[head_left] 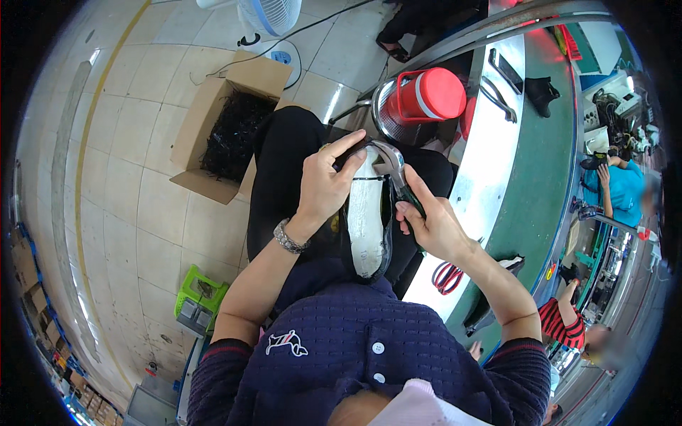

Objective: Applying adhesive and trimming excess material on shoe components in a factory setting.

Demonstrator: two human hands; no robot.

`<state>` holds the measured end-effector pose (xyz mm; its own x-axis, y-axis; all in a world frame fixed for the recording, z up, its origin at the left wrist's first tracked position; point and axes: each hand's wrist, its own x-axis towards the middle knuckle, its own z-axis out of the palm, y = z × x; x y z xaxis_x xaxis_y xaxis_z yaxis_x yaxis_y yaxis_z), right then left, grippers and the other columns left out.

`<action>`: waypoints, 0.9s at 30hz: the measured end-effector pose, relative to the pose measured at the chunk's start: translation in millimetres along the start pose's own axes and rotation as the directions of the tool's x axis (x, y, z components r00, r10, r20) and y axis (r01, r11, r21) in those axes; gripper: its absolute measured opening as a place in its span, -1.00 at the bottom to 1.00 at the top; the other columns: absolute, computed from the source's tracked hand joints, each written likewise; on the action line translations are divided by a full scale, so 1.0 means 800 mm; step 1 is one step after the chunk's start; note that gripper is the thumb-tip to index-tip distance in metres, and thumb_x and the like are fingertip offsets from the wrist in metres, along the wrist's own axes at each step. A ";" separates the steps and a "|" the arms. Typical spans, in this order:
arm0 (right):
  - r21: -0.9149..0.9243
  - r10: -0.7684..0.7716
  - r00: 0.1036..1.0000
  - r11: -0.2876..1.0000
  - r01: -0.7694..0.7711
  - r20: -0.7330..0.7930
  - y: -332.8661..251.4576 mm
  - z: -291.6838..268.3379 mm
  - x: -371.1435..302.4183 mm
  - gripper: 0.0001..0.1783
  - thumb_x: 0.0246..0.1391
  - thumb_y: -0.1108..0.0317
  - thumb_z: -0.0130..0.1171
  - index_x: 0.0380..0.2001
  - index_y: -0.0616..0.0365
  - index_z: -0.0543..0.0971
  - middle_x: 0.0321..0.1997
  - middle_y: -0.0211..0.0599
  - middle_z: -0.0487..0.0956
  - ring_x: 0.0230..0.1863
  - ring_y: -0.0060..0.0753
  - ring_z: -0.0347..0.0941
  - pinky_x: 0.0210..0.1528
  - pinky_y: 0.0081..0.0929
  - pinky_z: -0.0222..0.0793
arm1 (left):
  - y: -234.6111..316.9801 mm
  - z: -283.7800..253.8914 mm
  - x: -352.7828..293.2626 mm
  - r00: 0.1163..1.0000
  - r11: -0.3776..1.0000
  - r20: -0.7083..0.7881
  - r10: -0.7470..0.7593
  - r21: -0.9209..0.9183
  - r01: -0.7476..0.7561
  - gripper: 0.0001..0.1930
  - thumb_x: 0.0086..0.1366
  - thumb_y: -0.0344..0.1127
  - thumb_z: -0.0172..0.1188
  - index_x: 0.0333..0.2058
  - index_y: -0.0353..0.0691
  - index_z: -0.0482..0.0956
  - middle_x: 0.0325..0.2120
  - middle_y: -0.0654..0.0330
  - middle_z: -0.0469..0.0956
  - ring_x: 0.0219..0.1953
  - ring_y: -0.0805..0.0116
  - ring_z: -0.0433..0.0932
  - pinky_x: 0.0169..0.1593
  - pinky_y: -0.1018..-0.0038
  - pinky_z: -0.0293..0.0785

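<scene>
A black shoe upper on a last, its white sole side (367, 227) facing up, lies lengthwise on my lap with the toe pointing away. My left hand (325, 174) grips the far end of the shoe at its left side, the thumb near the white bottom. In my right hand (439, 221) is a pair of pincers (399, 177) with a curved metal head and dark handles. The metal head rests at the far right edge of the shoe. My fingers and the head partly hide what the jaws hold.
On the left floor stands an open cardboard box (186, 138) with black scraps, near a lime-green stool (190, 292) and a fan (273, 15). Rightward, a metal ledge holds a phone (506, 71) beside a green belt (508, 188) carrying a black shoe (541, 94). A red jug (442, 96) stands ahead.
</scene>
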<state>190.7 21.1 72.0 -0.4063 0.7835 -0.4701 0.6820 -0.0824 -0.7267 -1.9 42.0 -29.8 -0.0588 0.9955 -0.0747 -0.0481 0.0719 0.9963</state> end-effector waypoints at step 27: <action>-0.591 -0.482 0.842 0.762 0.266 -0.243 -0.030 -0.012 0.027 -0.25 0.19 0.40 0.06 0.39 -0.13 0.04 -0.48 -0.05 0.54 -0.50 -0.02 0.55 -0.46 -0.18 0.47 | -0.003 -0.020 0.018 0.989 0.990 0.129 -0.077 -0.111 0.092 -0.66 0.20 -0.37 0.27 -0.04 -0.31 0.61 -0.42 0.30 0.64 -0.41 0.70 0.46 -0.31 0.69 0.40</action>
<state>170.9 45.9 84.1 -0.5231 0.8489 0.0762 0.7707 0.5093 -0.3829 -19.0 55.1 -34.3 0.0744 0.9866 -0.1451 -0.1632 0.1556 0.9742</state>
